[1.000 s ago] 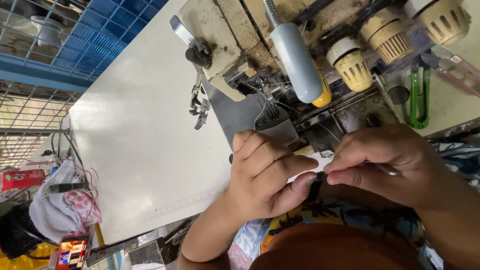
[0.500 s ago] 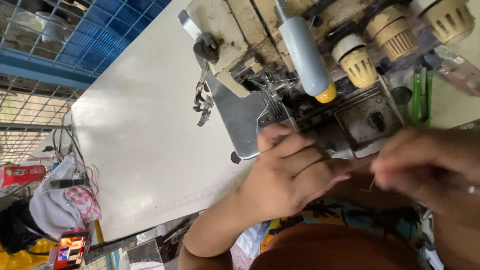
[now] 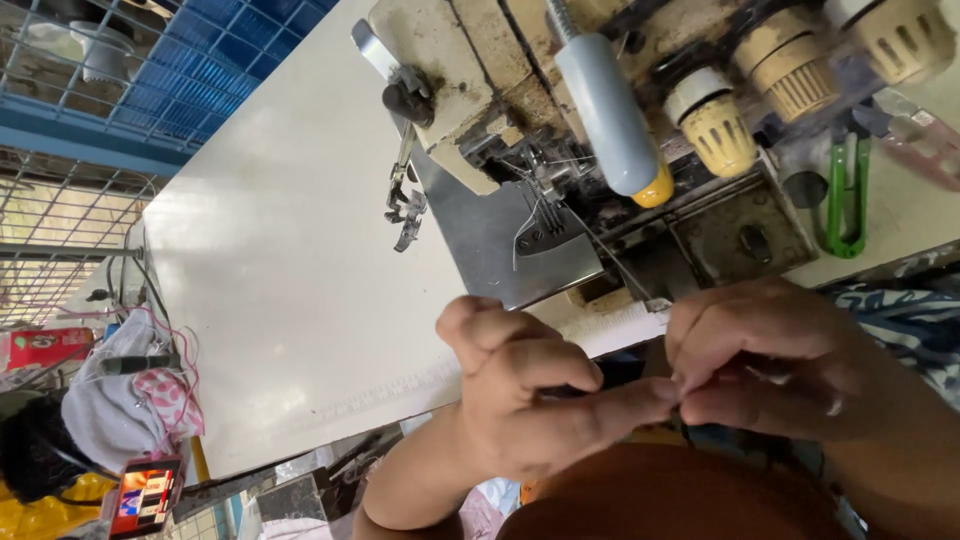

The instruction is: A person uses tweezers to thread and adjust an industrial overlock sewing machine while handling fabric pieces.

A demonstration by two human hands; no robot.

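Hands are meeting just below the sewing machine (image 3: 600, 130): left hand (image 3: 530, 400) and right hand (image 3: 770, 360) are pinching fingertips together, gripping something too small to identify.

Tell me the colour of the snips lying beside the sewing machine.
The snips are bright green, clearest in the head view.

Your hands meet at the near edge of the counter (image 3: 290, 290), left hand (image 3: 530, 400) and right hand (image 3: 770, 370) with fingertips touching. Just beyond them stands the sewing machine (image 3: 560, 120), its metal plate (image 3: 500, 240) lying flat on the counter between the machine and your left hand. The thread snips (image 3: 845, 195) lie to the right of the machine. Past the counter's left edge a bundle of cloth (image 3: 120, 400) sits low, with a wire grid (image 3: 140, 70) behind it.
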